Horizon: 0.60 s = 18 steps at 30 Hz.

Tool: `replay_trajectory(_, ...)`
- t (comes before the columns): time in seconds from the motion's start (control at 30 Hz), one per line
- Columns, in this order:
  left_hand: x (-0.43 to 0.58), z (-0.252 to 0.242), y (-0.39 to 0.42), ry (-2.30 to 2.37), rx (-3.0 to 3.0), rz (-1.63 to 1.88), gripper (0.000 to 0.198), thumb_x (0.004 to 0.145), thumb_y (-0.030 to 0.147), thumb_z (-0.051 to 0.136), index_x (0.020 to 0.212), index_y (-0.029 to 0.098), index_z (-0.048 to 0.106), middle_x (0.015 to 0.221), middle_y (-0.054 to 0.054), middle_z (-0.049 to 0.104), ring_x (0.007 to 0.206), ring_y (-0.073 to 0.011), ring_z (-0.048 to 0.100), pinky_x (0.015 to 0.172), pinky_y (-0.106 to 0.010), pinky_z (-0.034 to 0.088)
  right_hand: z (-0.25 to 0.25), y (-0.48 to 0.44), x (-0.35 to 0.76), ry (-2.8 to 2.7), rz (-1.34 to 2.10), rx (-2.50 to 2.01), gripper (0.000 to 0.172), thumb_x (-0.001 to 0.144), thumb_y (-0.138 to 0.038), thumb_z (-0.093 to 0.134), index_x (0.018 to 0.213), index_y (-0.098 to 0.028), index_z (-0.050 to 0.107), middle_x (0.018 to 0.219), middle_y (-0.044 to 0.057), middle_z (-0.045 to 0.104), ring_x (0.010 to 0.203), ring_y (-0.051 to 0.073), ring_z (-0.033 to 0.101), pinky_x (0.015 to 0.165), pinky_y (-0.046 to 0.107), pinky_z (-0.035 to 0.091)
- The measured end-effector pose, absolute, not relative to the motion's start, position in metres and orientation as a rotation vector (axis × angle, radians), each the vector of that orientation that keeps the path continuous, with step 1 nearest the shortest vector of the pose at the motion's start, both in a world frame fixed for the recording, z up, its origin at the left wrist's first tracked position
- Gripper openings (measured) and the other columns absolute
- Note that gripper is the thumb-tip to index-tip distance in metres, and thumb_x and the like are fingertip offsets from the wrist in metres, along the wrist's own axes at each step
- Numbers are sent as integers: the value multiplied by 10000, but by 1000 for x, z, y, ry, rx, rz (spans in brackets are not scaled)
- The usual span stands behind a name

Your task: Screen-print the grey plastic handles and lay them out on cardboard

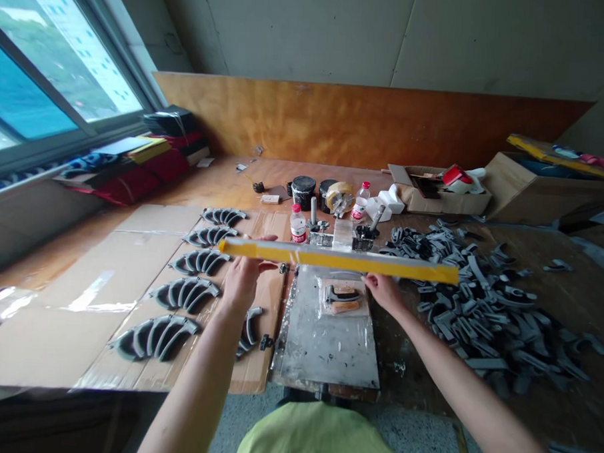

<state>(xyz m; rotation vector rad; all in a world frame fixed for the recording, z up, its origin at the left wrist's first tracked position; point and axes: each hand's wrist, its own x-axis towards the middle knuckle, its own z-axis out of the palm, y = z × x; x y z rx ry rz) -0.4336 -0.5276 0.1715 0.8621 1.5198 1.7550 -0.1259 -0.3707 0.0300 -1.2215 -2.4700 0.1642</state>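
A long yellow-edged frame point(338, 259) is held level above the bench, seen edge-on. My left hand point(242, 277) grips it near its left end, thumb over the top. My right hand point(383, 289) holds its underside right of the middle, fingers curled. Below it lies a grey metal plate point(327, 341) with a grey and orange curved part point(341, 298) under clear film. Behind the plate stands a small metal fixture point(342, 236).
Rows of grey curved plastic parts point(186, 291) lie on flattened cardboard point(79, 297) at the left. A loose heap of the same grey parts point(484, 294) covers the right. Water bottles point(297, 224), black tins point(303, 190), a tape roll point(339, 196) and cardboard boxes point(433, 192) stand behind.
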Motion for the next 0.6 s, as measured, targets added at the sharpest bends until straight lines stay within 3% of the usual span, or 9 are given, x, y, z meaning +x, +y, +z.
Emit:
replay_trajectory(0.1,-436,181,-511,1488,867,1802,523,873,652,451,897,164,638,790,-61,705,782,-183,669,693,-289,523,10,-398,-138,-2548,320,-1101,182,867,-347,664,960,-196,619,941,45,683,900,197,621,753,287,460)
replay_trajectory(0.2,-423,166,-519,1502,778,1836,579,867,691,424,1075,182,604,873,-67,723,790,-176,673,686,-280,521,15,-413,-152,-2580,392,-1073,142,846,-256,694,954,-198,623,986,50,655,980,221,585,840,339,453)
replay_trajectory(0.37,-359,89,-568,1456,443,1083,710,777,740,535,1132,133,630,989,-163,745,818,-256,708,578,-310,532,43,-467,-179,-2530,328,-951,58,890,-245,637,918,-195,638,917,60,622,914,223,544,819,363,456)
replay_trajectory(0.5,-336,40,-606,1406,209,1186,522,767,634,643,1000,166,645,934,-116,751,848,-243,727,592,-274,541,41,-497,-189,-2723,310,-409,157,944,-304,559,1041,-228,655,951,46,643,937,212,547,855,363,447)
replay_trajectory(0.6,-367,17,-634,1562,69,1286,402,828,545,605,946,163,647,883,-96,760,786,-223,737,563,-253,528,37,-461,-149,-2777,337,-670,201,958,-230,518,1105,-239,656,1037,49,664,999,197,561,895,343,431)
